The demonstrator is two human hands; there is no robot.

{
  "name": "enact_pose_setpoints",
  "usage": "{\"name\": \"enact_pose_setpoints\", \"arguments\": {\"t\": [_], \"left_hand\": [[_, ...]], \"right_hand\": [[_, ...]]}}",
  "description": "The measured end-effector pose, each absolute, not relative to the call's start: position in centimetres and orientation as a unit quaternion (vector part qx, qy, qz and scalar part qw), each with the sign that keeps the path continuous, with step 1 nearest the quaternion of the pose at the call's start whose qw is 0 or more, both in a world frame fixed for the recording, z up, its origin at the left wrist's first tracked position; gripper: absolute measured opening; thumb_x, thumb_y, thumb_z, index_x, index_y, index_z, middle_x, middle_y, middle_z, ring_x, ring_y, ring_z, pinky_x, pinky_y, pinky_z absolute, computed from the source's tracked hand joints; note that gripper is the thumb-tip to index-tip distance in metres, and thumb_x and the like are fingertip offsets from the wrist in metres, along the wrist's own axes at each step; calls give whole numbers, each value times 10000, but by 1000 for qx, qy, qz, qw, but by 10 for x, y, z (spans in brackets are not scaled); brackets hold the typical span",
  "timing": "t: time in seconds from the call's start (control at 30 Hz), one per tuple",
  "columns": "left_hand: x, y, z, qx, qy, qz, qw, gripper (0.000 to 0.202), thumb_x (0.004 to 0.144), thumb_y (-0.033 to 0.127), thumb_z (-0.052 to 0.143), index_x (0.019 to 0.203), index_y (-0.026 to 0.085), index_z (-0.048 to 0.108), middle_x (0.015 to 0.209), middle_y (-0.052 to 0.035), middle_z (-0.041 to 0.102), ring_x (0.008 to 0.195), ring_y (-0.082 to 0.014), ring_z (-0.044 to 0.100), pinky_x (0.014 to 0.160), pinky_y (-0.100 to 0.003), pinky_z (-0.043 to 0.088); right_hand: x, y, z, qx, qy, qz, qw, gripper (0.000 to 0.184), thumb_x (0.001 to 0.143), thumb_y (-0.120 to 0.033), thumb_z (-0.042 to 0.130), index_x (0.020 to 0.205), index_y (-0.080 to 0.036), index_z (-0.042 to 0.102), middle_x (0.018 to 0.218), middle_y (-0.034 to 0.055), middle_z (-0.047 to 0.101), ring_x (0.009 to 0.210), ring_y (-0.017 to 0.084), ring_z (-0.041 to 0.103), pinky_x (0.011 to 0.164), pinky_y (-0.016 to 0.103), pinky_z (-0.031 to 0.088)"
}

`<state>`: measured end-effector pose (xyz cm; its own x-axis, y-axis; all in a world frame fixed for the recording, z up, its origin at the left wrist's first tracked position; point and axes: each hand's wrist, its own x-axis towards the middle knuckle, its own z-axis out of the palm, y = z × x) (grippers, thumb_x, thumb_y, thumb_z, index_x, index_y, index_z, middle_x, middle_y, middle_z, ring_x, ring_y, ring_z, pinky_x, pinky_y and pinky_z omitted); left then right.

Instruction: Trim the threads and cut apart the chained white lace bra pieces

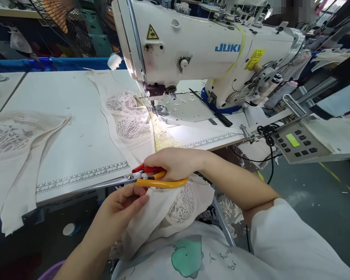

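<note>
A pair of scissors (160, 183) with orange and red handles is gripped in my right hand (179, 161), its blades pointing left along the table's front edge. Just below the blades, my left hand (116, 212) pinches the edge of a white lace bra piece (181, 206) that hangs over my lap. Another white lace piece (132, 122) lies on the table beyond my hands, its right side close to the needle area of the sewing machine (189, 50). My fingers hide part of the scissor handles.
More white lace garment pieces (10, 136) lie at the table's left, hanging over the front edge. Black tweezers (218, 114) rest on the machine bed among small scraps. A control panel (297, 142) juts out at the right. A printed ruler (84, 178) runs along the table edge.
</note>
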<state>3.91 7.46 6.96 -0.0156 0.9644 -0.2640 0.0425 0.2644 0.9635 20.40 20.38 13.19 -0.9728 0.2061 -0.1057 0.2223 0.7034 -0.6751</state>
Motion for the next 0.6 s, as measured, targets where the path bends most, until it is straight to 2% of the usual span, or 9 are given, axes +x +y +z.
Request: {"name": "enact_pose_setpoints", "arguments": {"t": [0.23,0.47,0.6], "left_hand": [[42,74,69,400,577,438,561,160,652,370,751,703,236,679,747,9,663,762,-155,564,695,-217,460],[41,74,67,414,601,402,553,220,657,414,730,742,215,695,781,-34,698,806,-223,605,737,-304,496],[44,76,70,407,593,405,565,216,641,408,748,772,241,709,749,-20,706,785,-216,618,773,-309,505]], "right_hand": [[203,200,135,112,919,-377,3,253,798,-242,525,656,-200,319,649,-39,445,574,95,370,524,226,270],[200,198,131,116,915,-386,1,257,790,-246,543,658,-202,327,654,-29,459,572,102,369,514,232,259],[198,197,131,111,917,-382,9,256,774,-196,539,650,-203,315,650,-28,454,571,103,376,517,238,261]]}}
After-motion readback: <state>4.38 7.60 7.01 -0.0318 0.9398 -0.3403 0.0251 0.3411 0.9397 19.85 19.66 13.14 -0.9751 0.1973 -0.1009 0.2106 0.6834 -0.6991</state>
